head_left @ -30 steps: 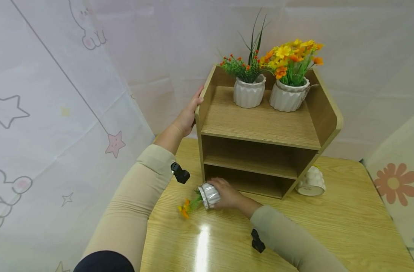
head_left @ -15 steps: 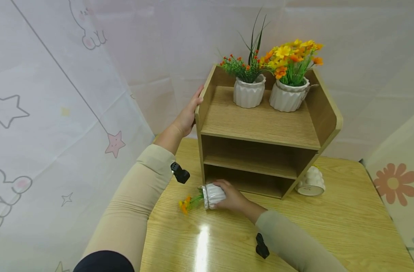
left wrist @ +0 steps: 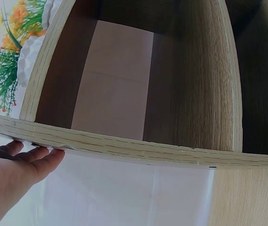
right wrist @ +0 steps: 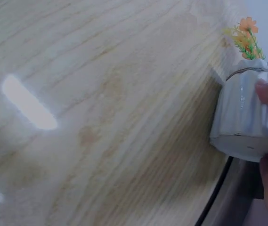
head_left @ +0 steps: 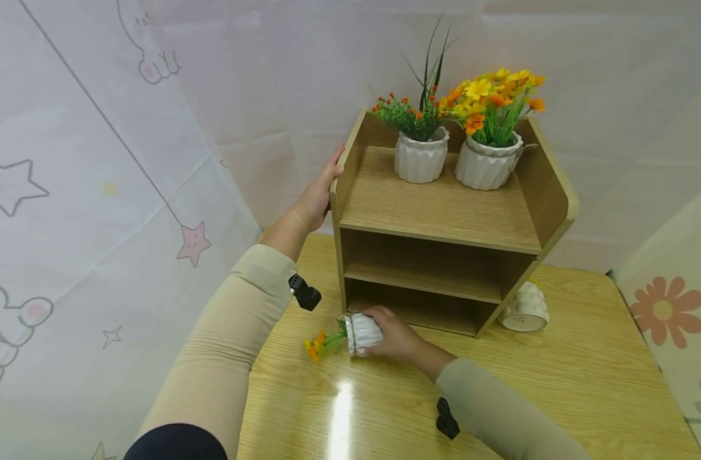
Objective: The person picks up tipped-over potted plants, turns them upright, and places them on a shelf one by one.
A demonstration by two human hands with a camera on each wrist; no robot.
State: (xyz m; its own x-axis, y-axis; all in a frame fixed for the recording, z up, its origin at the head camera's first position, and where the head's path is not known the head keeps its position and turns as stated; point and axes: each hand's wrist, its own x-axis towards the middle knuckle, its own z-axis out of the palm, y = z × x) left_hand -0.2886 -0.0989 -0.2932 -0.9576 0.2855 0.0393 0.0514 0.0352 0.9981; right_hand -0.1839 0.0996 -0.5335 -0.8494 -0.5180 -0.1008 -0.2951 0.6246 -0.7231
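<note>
My right hand (head_left: 395,335) grips a small white ribbed flowerpot (head_left: 362,333) with twine round its rim. The pot lies tilted on its side low over the table, close in front of the shelf's bottom left corner. Its orange and yellow flowers (head_left: 315,347) point left. In the right wrist view, fingers hold the pot (right wrist: 241,110) at its wall and near its base. My left hand (head_left: 315,199) rests with extended fingers against the outer left side of the wooden shelf (head_left: 442,203). The left wrist view shows those fingertips (left wrist: 53,157) touching the side panel.
On the shelf's top stand two white pots, one with red-berried greenery (head_left: 422,156), one with yellow and orange flowers (head_left: 488,163). Another white bumpy pot (head_left: 525,308) lies on the table (head_left: 592,370) beside the shelf's right side. Printed curtains (head_left: 97,211) surround the table.
My right hand has shifted slightly right, bringing the flowerpot with it. The left hand stays in place on the shelf's side.
</note>
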